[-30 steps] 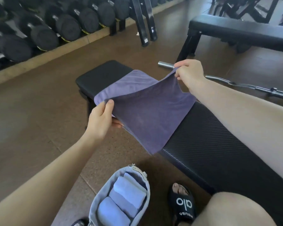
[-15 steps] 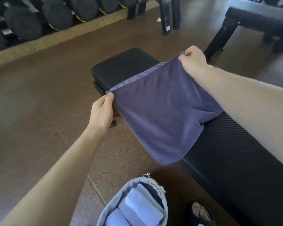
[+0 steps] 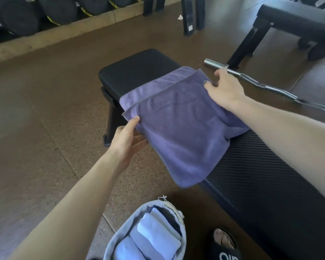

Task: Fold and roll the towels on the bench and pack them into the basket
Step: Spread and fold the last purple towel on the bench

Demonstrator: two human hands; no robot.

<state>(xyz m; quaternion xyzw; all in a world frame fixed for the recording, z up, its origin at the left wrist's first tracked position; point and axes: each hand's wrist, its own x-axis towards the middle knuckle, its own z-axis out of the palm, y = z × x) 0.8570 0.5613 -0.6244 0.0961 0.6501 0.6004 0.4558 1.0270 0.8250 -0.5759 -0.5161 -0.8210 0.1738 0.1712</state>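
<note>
Towel (image 3: pixel 178 132), purple, folded double, centre frame: draped over bench (image 3: pixel 139 70), near corner hanging off the edge above basket (image 3: pixel 113 239) at bottom. Likely light, soft, limp, unbreakable; take it by hemmed corners. Left hand (image 3: pixel 126 141): grip pinching left corner, thumb on top. Right hand (image 3: pixel 223 87): fingers curled on far right edge. Basket already holds rolled pale towels (image 3: pixel 154 239).

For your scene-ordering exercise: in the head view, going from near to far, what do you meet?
basket → left hand → purple towel → right hand → dumbbell rack
</note>
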